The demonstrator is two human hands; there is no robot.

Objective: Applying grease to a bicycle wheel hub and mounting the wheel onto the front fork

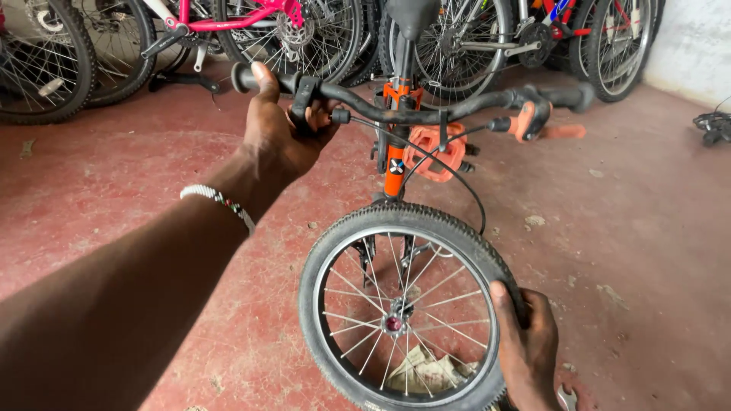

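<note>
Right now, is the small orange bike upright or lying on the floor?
Upright: left hand grips the handlebar, right hand holds the front wheel.

The left hand (pixel 283 133) grips the black handlebar (pixel 426 114) of a small orange bicycle (pixel 394 164), thumb up on the grip at 11 o'clock. The right hand (pixel 529 350) clasps the front tyre (pixel 403 217) at 4 o'clock of the wheel. A beaded bracelet (pixel 221 202) circles the left wrist. More bicycles (pixel 304 30) stand at 12 o'clock on the red floor (pixel 624 221).
</note>
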